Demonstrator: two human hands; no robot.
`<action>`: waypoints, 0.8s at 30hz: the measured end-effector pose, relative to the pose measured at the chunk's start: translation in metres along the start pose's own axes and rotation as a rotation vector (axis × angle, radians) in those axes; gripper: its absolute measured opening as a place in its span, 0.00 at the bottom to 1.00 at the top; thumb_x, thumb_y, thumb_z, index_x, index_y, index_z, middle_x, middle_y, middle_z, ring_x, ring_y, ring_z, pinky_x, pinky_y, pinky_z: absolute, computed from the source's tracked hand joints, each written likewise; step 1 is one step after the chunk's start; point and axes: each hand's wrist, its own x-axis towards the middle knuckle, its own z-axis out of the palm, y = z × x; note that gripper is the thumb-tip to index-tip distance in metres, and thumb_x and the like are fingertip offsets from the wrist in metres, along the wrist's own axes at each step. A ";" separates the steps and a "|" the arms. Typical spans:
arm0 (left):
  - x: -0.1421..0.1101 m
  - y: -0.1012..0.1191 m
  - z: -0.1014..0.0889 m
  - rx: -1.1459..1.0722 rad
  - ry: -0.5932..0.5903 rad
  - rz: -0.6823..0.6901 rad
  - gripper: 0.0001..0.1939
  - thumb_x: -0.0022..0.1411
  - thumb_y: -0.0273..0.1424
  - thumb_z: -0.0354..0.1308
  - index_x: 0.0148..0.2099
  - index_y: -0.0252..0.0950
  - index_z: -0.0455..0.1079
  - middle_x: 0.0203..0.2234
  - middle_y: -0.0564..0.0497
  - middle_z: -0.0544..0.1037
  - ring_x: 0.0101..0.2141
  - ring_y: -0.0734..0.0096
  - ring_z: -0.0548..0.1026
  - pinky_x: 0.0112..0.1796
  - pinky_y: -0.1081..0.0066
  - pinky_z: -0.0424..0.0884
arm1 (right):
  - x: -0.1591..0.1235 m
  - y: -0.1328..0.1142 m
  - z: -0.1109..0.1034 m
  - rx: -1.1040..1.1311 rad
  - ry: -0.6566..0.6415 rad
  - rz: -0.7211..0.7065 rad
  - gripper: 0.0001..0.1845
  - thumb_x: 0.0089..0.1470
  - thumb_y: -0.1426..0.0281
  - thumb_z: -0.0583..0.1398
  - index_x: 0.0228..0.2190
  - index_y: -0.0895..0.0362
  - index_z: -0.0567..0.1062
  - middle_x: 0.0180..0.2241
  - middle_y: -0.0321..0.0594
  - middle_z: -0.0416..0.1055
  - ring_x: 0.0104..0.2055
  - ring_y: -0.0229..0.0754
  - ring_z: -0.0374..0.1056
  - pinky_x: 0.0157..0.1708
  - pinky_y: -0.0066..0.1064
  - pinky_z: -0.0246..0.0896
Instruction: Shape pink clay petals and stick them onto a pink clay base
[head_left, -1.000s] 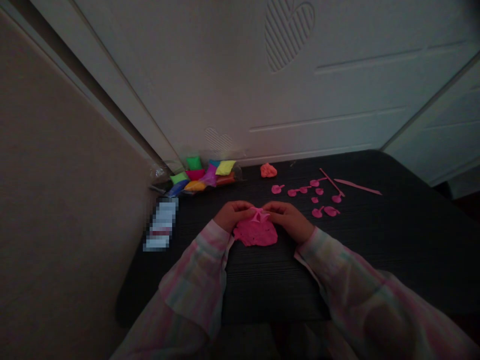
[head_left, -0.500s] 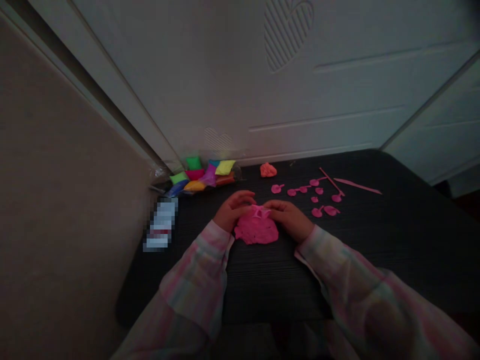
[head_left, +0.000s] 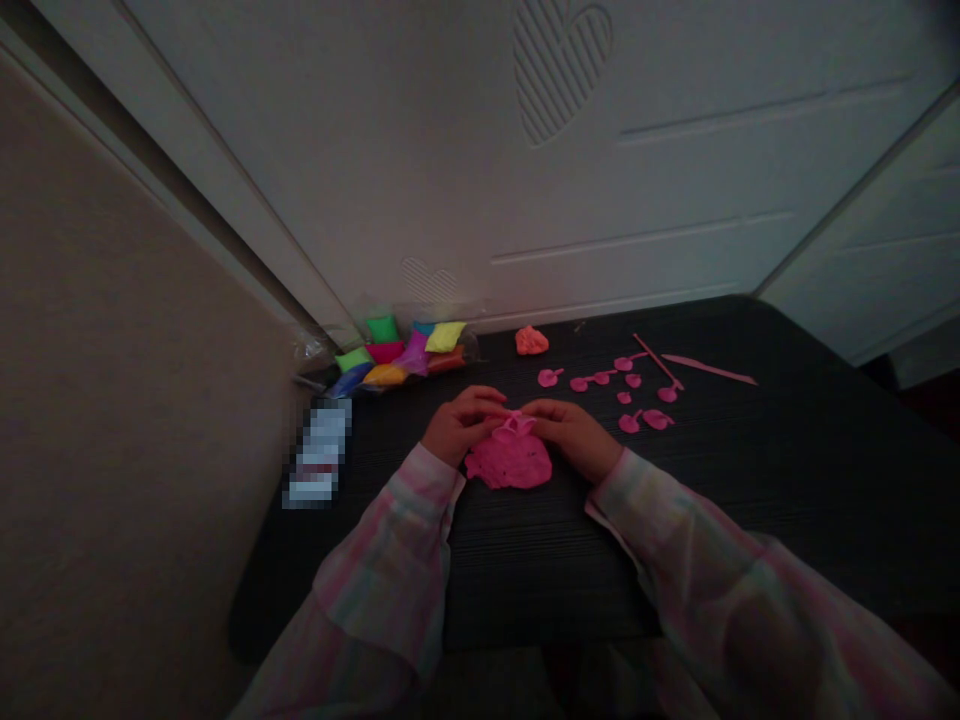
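A flattened slab of pink modelling clay [head_left: 511, 466] lies on the dark table in front of me. At its far edge, a small folded piece of pink clay [head_left: 514, 427] stands up with an opening in it. My left hand [head_left: 463, 424] pinches the left side of this folded piece, thumb in front and fingers behind. From the right, my right hand [head_left: 574, 432] closes its thumb and fingertips on the other side. Exactly where the fingertips press is partly hidden. Whether the folded piece is joined to the slab, I cannot tell.
Several small pink clay shapes with tails [head_left: 630, 422] lie to the right, near a thin pink stick [head_left: 658, 362] and a pink clay tool [head_left: 709, 369]. An orange clay lump [head_left: 532, 341] sits at the back. Colourful clay packets [head_left: 386, 375] and a blurred-out object [head_left: 319, 455] are left.
My left fingers lifted off the folded clay half a second ago and have come back against it. The opening in the clay looks rounder. The view has shifted slightly.
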 end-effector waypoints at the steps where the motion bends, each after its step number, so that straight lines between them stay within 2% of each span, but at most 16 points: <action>1: 0.000 0.000 0.000 0.010 -0.001 0.007 0.06 0.45 0.28 0.56 0.29 0.38 0.71 0.34 0.49 0.67 0.36 0.70 0.65 0.38 0.69 0.61 | 0.000 0.000 0.000 0.000 0.000 0.006 0.06 0.35 0.71 0.59 0.22 0.58 0.70 0.18 0.28 0.63 0.20 0.28 0.55 0.21 0.23 0.46; 13: -0.001 0.000 -0.001 -0.042 -0.040 0.021 0.06 0.43 0.27 0.57 0.29 0.36 0.70 0.33 0.49 0.66 0.36 0.71 0.65 0.36 0.70 0.63 | 0.001 -0.002 0.000 -0.017 -0.028 0.008 0.08 0.34 0.71 0.59 0.25 0.57 0.72 0.21 0.30 0.66 0.24 0.30 0.58 0.27 0.24 0.49; 18: -0.001 -0.001 -0.001 -0.079 -0.060 0.016 0.08 0.40 0.27 0.59 0.29 0.36 0.70 0.33 0.49 0.66 0.36 0.70 0.65 0.37 0.69 0.62 | 0.001 -0.002 0.000 -0.013 -0.022 0.021 0.09 0.34 0.71 0.59 0.25 0.58 0.72 0.21 0.30 0.66 0.23 0.30 0.58 0.26 0.24 0.49; 24: 0.000 0.000 0.002 -0.121 -0.020 -0.009 0.06 0.41 0.27 0.58 0.27 0.35 0.69 0.31 0.50 0.66 0.35 0.71 0.65 0.37 0.70 0.62 | 0.001 -0.001 0.000 0.007 -0.026 0.003 0.08 0.34 0.72 0.59 0.24 0.58 0.72 0.20 0.29 0.65 0.23 0.29 0.57 0.26 0.23 0.49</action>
